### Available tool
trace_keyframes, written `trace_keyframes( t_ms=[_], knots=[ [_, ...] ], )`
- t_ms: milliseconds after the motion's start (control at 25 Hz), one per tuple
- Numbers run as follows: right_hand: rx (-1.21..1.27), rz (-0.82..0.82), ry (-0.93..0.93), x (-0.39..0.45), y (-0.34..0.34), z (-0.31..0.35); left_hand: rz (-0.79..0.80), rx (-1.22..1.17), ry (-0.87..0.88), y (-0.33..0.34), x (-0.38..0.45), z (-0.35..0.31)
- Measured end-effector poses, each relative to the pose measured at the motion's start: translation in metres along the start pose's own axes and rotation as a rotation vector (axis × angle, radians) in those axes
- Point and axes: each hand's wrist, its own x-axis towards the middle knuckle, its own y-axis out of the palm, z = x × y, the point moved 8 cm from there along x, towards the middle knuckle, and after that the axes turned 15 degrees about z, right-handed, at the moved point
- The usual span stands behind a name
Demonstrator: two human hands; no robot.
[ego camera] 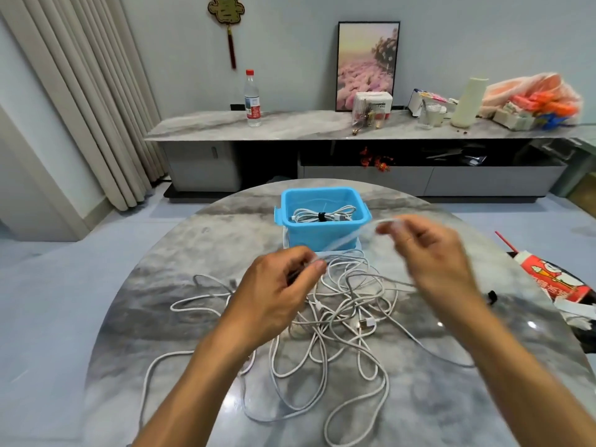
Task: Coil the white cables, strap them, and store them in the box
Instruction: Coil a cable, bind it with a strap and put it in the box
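Observation:
A tangle of white cables [342, 321] lies spread over the round marble table [154, 285]. My left hand [277, 291] pinches one white cable above the tangle. My right hand [432, 253], blurred, pinches the same cable further along, and the stretch of cable [346, 238] runs taut between the two hands in front of the box. The blue box [325, 233] stands at the table's far side. Inside it lies a coiled white cable [322, 216] bound with a black strap.
A black strap [491, 296] lies near the table's right edge, beside a red and white carton [554, 279] with a straw. Behind the table stands a long marble sideboard [290, 127] with a water bottle, a picture frame and bags.

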Motion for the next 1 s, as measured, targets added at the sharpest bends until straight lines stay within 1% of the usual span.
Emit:
trace_keyframes(
  t_ms=[80, 120, 200, 240, 280, 360, 400, 440, 520, 560, 600, 640, 680, 760, 800, 840, 880, 920, 1000],
  knots=[
    [0.174, -0.139, 0.057, 0.0, -0.041, -0.014, -0.003, 0.04, -0.011, -0.003, 0.001, -0.001],
    [0.225, -0.168, 0.108, -0.001, -0.049, -0.024, 0.004, 0.05, -0.034, -0.002, 0.003, 0.001],
    [0.248, -0.154, 0.238, -0.005, -0.044, -0.042, 0.074, 0.047, -0.103, 0.007, 0.006, 0.009],
    [0.26, -0.135, 0.278, -0.005, -0.036, -0.047, 0.128, -0.049, -0.139, 0.013, 0.005, 0.015],
    [0.302, -0.126, 0.295, -0.003, -0.032, -0.049, 0.184, -0.21, -0.169, 0.021, 0.004, 0.019],
    [0.51, -0.153, 0.295, 0.0, -0.037, -0.049, 0.27, -0.55, -0.225, 0.033, 0.002, 0.022],
    [0.608, -0.165, 0.261, 0.003, -0.044, -0.046, 0.301, -0.633, -0.238, 0.036, 0.001, 0.021],
    [0.687, -0.163, 0.227, 0.004, -0.051, -0.043, 0.331, -0.654, -0.246, 0.039, 0.0, 0.019],
    [0.724, -0.147, 0.239, -0.001, -0.051, -0.045, 0.361, -0.728, -0.215, 0.043, 0.001, 0.012],
    [0.626, -0.123, 0.288, -0.004, -0.042, -0.047, 0.339, -0.844, -0.164, 0.043, 0.002, 0.005],
    [0.438, -0.064, 0.33, -0.007, -0.027, -0.046, 0.288, -0.995, -0.085, 0.039, 0.003, -0.003],
    [0.23, 0.046, 0.344, -0.009, -0.006, -0.04, 0.201, -1.121, -0.008, 0.032, 0.004, -0.008],
    [0.063, 0.192, 0.328, -0.011, 0.021, -0.034, 0.083, -1.197, 0.031, 0.024, 0.005, -0.007],
    [-0.128, 0.498, 0.262, -0.021, 0.075, -0.015, -0.154, -1.195, -0.019, 0.012, 0.001, 0.006],
    [-0.219, 0.608, 0.221, -0.026, 0.095, -0.005, -0.24, -1.179, -0.071, 0.009, -0.002, 0.013],
    [-0.319, 0.669, 0.177, -0.031, 0.108, 0.003, -0.28, -1.178, -0.115, 0.009, -0.003, 0.018],
    [-0.403, 0.693, 0.143, -0.033, 0.114, 0.011, -0.278, -1.196, -0.143, 0.013, -0.003, 0.02],
    [-0.457, 0.698, 0.119, -0.035, 0.116, 0.017, -0.248, -1.234, -0.15, 0.018, -0.003, 0.019],
    [-0.487, 0.703, 0.106, -0.037, 0.115, 0.023, -0.173, -1.33, -0.121, 0.028, 0.0, 0.012]
  ],
)
